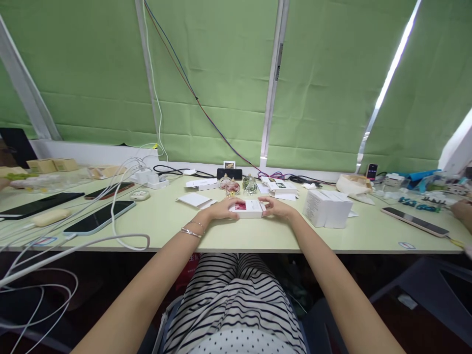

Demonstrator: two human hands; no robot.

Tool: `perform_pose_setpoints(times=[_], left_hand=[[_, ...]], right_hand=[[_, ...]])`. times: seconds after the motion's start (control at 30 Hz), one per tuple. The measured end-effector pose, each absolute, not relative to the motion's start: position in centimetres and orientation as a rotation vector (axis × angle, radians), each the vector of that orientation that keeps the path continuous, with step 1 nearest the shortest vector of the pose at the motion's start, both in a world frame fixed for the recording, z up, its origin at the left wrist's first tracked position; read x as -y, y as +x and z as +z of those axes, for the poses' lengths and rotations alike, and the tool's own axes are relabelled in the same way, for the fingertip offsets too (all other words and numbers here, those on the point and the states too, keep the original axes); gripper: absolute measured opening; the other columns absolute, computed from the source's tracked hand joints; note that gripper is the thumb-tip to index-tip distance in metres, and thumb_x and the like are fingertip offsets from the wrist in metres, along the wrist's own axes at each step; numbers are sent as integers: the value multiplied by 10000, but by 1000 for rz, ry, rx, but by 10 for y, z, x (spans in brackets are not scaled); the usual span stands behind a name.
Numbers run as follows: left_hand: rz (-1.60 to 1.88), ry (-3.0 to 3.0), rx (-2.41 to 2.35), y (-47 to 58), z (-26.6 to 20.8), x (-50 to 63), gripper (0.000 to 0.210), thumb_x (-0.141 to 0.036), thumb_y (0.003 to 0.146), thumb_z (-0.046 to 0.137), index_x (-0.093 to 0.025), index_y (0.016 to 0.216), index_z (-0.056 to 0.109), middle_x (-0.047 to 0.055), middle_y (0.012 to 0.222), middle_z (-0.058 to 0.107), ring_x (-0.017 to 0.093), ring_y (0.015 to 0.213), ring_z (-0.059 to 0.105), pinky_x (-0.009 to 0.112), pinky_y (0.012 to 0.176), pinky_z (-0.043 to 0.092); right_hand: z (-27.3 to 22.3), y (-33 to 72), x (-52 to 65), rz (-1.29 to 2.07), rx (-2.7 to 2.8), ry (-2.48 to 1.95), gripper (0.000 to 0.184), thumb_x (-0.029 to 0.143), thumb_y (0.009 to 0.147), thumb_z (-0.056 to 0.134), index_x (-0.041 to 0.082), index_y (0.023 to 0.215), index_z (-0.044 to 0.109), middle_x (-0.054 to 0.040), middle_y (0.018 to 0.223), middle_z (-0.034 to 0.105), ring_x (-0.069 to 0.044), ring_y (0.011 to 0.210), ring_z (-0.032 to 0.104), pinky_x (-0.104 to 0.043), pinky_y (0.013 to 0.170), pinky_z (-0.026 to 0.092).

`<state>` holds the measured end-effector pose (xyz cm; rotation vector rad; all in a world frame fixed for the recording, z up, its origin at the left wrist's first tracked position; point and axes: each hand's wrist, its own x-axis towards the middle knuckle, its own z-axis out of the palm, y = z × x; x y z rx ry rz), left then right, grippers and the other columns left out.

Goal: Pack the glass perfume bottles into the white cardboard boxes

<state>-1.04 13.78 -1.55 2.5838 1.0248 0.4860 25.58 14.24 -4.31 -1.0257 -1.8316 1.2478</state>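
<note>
A small white box with a red picture on its top lies on the table in front of me. My left hand grips its left end, the thumb along the near edge. At the other end, my right hand holds the box between thumb and fingers. Just behind it are round clear ornaments with reddish contents and another clear ornament with greenish contents. An opened white box lies left of my left hand. To the right stand several white boxes in a block.
Phones and white charging cables cover the left side, some cables hanging over the front edge. A stack of white boxes and a cloth bag sit toward the back. Other people's hands show at both sides.
</note>
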Motion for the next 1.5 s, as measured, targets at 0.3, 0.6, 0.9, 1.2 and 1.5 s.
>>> perform_pose_setpoints(times=[0.3,0.6,0.9,1.2,1.5], left_hand=[[445,2591,-1052,-10,-12,-133,623,-327,679,598,-189,1268,447,70,1333,440,276,1245,357,377,1051,271],[485,2575,-1014,-9,-13,-134,603,-314,676,611,-181,1247,466,66,1319,456,267,1231,387,354,1045,292],[419,2599,-1042,-11,-14,-137,633,-348,696,599,-191,1282,420,51,1348,418,270,1253,340,360,1055,265],[478,2547,-962,-11,-14,-137,635,-351,690,615,-169,1267,423,60,1330,429,245,1223,375,332,1045,272],[509,2525,-956,-12,-16,-138,638,-367,682,623,-176,1259,430,58,1323,435,252,1214,387,340,1041,282]], right_hand=[[-41,253,-139,1284,1811,-1007,739,130,512,718,244,1202,479,-60,1214,481,-174,966,516,-310,839,478],[-44,254,-144,1320,1755,-927,685,148,508,729,259,1143,496,-41,1234,442,-158,979,479,-284,842,473],[-45,253,-141,1482,1721,-898,778,109,506,726,243,1216,437,-53,1066,531,-172,921,531,-337,818,486],[-43,251,-144,1403,1640,-843,636,113,492,729,256,1078,525,-20,1064,512,-149,944,499,-284,853,438],[-48,254,-148,1443,1592,-790,652,169,509,735,240,1103,477,-8,936,554,-141,845,566,-322,839,445]])
